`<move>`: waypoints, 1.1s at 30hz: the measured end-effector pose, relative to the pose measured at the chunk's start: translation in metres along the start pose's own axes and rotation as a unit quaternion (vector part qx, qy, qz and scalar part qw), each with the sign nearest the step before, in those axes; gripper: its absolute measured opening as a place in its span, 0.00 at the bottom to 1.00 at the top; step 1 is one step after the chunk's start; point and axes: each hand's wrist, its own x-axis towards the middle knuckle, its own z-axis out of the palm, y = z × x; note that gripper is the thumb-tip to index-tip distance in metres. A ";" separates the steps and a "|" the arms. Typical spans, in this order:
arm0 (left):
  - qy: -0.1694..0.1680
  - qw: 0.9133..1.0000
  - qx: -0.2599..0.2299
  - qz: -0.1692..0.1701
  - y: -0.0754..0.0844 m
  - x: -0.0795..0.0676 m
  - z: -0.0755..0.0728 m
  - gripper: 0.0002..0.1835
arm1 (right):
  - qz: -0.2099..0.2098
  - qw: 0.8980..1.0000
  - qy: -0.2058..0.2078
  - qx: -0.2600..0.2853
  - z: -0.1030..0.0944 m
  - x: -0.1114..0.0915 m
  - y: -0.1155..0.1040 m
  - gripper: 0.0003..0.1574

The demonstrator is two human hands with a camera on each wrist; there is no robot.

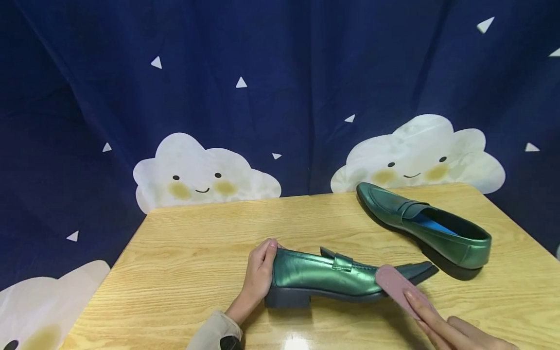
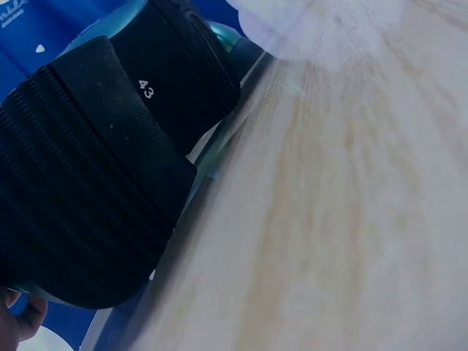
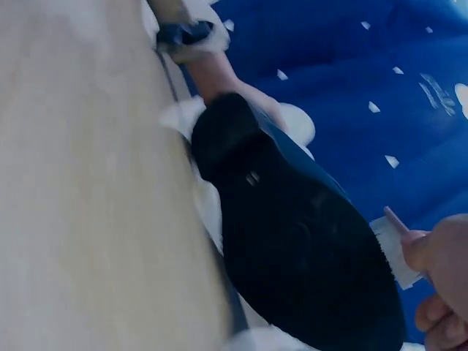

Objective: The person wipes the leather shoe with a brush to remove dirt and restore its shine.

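A metallic green loafer (image 1: 325, 277) is held side-on above the wooden table, its toe towards the right. My left hand (image 1: 259, 272) grips it at the back of the heel. In the left wrist view the dark ridged heel (image 2: 88, 190) fills the left side, and a white "43" marks the sole. Between thumb and fingers my right hand (image 1: 450, 330) holds a pink-backed brush (image 1: 395, 287), which overlaps the loafer's side near the toe. Pale bristles (image 3: 395, 252) face the shoe in the right wrist view; whether they touch it I cannot tell.
A second green loafer (image 1: 437, 233) with a blue insole stands upright at the table's back right. The light wooden table (image 1: 197, 253) ends at a dark blue curtain (image 1: 262, 112) printed with clouds and white triangles.
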 end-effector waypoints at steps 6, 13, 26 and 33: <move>-0.007 1.000 -0.003 0.002 0.000 0.000 0.000 0.17 | 0.064 0.996 0.053 0.002 -0.011 -0.013 0.006 0.35; -0.006 1.000 0.002 0.021 -0.001 0.002 0.001 0.17 | 0.044 0.990 0.023 0.135 0.003 -0.013 0.006 0.48; -0.004 1.000 0.001 0.003 0.001 0.002 0.000 0.17 | 0.120 0.989 0.053 0.069 -0.007 -0.014 0.004 0.39; -0.004 1.000 0.000 0.010 0.000 0.002 0.000 0.17 | 0.137 0.986 0.075 0.053 -0.006 -0.011 0.001 0.41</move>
